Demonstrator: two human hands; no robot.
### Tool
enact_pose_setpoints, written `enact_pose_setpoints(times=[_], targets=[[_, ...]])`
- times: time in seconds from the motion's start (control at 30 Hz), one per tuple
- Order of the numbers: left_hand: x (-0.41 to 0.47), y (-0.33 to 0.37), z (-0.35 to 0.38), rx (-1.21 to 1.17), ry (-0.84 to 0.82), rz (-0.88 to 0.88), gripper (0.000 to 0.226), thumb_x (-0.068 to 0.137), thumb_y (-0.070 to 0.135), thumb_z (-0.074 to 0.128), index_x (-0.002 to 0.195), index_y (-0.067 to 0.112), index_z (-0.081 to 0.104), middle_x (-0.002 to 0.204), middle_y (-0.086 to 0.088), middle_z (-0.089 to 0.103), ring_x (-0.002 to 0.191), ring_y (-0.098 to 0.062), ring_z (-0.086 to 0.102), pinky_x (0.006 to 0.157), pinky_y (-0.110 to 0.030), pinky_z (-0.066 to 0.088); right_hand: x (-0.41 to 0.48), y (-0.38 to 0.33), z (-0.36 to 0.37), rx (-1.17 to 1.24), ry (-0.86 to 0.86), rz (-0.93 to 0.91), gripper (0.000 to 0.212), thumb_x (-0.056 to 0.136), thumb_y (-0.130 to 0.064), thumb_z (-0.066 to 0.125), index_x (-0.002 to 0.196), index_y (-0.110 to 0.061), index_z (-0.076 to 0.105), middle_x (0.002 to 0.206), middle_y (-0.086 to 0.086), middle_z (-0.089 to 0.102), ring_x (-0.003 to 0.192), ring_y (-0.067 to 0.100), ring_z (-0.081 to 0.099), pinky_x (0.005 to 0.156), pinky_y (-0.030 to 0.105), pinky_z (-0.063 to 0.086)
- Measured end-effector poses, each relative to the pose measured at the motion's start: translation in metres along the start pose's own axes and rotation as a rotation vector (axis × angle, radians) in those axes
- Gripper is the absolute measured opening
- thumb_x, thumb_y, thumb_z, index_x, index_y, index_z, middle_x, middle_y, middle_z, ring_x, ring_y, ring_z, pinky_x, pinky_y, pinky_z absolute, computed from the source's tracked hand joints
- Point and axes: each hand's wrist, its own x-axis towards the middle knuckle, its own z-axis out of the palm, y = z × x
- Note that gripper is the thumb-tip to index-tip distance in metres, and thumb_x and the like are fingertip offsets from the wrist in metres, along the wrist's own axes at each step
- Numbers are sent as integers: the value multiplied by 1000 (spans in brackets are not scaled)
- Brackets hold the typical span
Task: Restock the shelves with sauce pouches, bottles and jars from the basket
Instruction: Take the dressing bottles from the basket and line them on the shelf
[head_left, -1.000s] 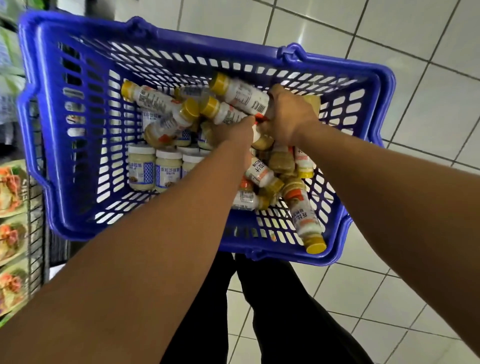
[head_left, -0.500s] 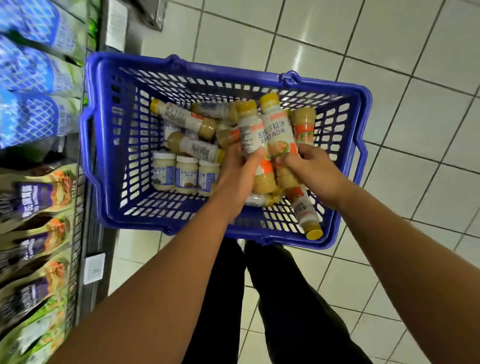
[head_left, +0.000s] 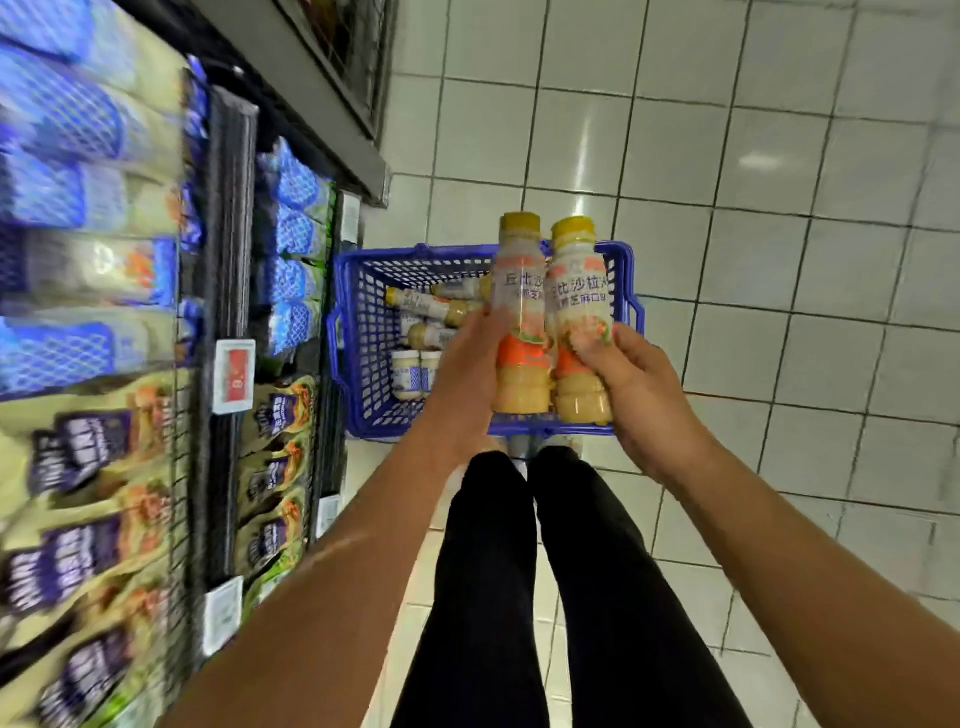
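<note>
The black wire shelving (head_left: 223, 312) is standing left of the blue slotted plastic basket (head_left: 363, 332); above that basket my left hand (head_left: 467, 374) is gripping one yellow-capped clear dressing bottle (head_left: 519, 312), my right hand (head_left: 639, 384) the second bottle (head_left: 579, 306), upright, touching; I'm judging this the carrying step; next needs their shelf slot.

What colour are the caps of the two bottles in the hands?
Yellow. The caps of both bottles show best in the head view.

The floor (head_left: 779, 156) is covered with white square tiles, and thin dark lines are seen between them. Black trousers (head_left: 519, 597) are seen from above, the two legs close together. A red price tag (head_left: 235, 376) is fixed at the left, and a white price tag (head_left: 223, 616) is fixed lower down.
</note>
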Motion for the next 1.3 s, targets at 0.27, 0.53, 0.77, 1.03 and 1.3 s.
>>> enact_pose_setpoints(times=[0.27,0.53,0.77,1.03,1.3], targets=[[-122,93,15,-87,-108,119,52,83,29,68,129,5,58,110,-17,70,95,-28,70,75,-42,59,-112,-82,39,126,-40,-54,42,87,-33,66,125,-13,64,114,13,73,103,27,71,88,44,56],[-205,150,17,-149,-65,263,20,79,28,71,96,18,76,88,-8,75,77,-17,73,63,-33,59,-182,-149,68,47,-127,-202,42,83,-39,71,118,-17,67,107,11,76,95,27,74,74,37,59],[-267,173,13,-203,-27,412,28,84,29,67,110,22,74,106,-13,74,91,-23,72,69,-37,59,-221,-181,95,-14,-259,-296,43,74,-38,77,112,-20,69,107,12,75,96,30,73,73,35,59],[-327,163,27,-392,184,614,23,82,23,69,104,19,76,102,-12,74,91,-23,69,80,-38,59,-256,-212,110,-205,-494,-358,30,77,-30,72,106,-23,72,102,12,76,87,26,72,76,39,58],[-389,123,40,-568,442,802,25,83,25,67,106,18,74,104,-14,73,91,-27,68,78,-42,57,-294,-209,122,-381,-795,-383,25,78,-29,72,102,-23,73,100,12,76,86,25,71,77,39,56]])
